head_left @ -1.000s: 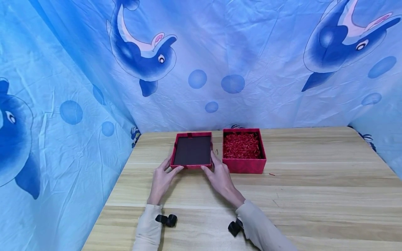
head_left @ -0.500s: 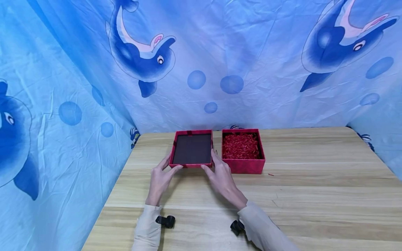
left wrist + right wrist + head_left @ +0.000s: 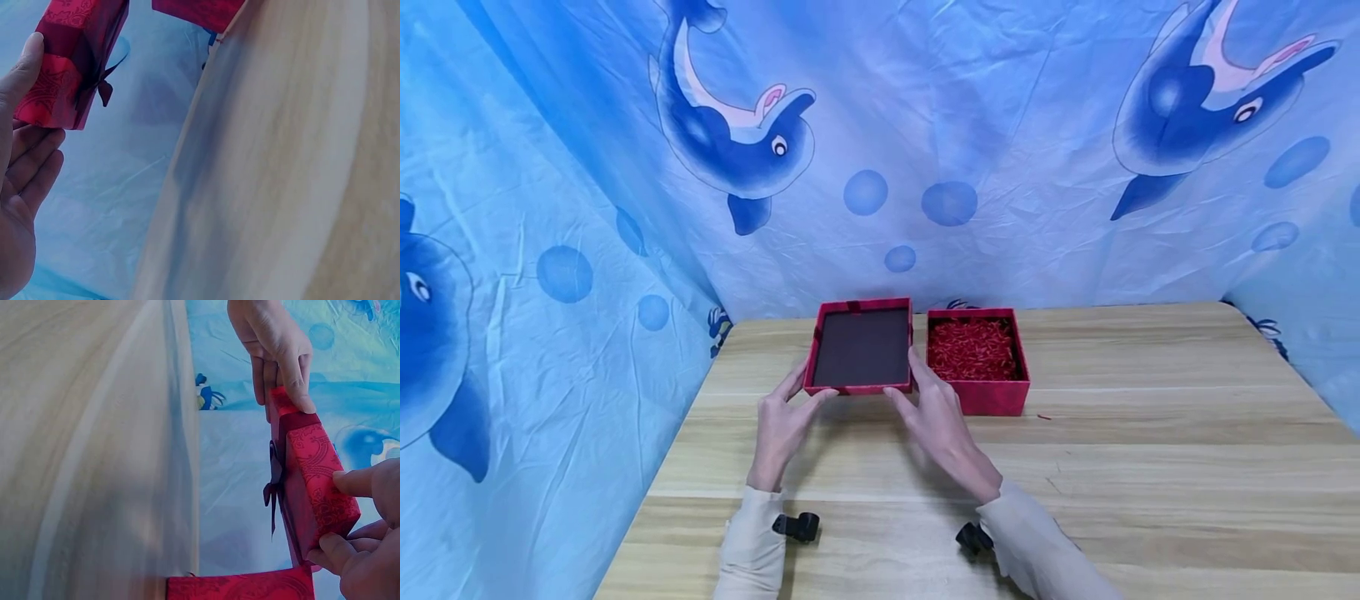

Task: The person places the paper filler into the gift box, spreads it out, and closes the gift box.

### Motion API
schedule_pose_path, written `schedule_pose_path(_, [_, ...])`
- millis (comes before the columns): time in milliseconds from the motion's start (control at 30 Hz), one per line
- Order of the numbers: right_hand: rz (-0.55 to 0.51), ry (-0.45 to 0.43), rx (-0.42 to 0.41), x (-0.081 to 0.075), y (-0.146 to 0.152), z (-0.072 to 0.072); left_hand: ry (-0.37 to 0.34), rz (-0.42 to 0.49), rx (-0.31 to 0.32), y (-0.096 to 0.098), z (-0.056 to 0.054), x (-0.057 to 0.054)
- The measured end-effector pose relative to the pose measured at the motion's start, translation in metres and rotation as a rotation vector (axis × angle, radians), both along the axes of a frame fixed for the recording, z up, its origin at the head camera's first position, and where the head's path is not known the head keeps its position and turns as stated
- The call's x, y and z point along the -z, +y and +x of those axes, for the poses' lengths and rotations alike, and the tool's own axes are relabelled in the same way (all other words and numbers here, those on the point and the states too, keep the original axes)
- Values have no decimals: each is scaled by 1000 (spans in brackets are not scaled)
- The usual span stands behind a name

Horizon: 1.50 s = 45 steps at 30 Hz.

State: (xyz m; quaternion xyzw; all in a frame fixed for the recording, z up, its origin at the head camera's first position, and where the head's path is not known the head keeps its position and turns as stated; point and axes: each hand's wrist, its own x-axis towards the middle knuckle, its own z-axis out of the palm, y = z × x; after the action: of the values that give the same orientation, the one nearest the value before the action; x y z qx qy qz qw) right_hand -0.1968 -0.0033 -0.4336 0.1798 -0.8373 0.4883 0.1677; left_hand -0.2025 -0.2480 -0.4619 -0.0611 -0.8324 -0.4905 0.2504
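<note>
Both hands hold a red patterned gift box lid (image 3: 861, 346) above the table, dark inside facing up. My left hand (image 3: 779, 427) grips its near left corner, thumb on the front side. My right hand (image 3: 943, 423) grips the near right corner, thumb on the front side and fingers along the right side. A dark ribbon bow (image 3: 273, 487) hangs beneath the lid in the right wrist view. Just right of the lid stands the open red box (image 3: 992, 398), filled with red shredded paper (image 3: 970, 348).
The wooden table (image 3: 1150, 467) extends far to the right. A loose red paper shred (image 3: 1043, 417) lies in front of the box. Behind and to the left hangs a blue dolphin-print cloth (image 3: 880, 100).
Both hands have raised the lid higher off the table and brought it slightly right, closer to the box. The box stays in place while the head view shifts a little.
</note>
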Motion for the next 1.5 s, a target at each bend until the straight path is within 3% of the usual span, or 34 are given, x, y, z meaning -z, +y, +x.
schedule_pose_path(467, [2,116,37,-5,30,-6,81,-6,35,29,-8,-8])
schedule_pose_path(1067, [6,40,68,-10,71,-6,125,11,77,71,-18,-10])
schedule_pose_path(1333, [23,23,82,-12,88,-7,108,20,100,88,-21,-9])
schedule_pose_path(1500, [42,-35,96,-15,98,-5,72,26,106,98,-22,-12])
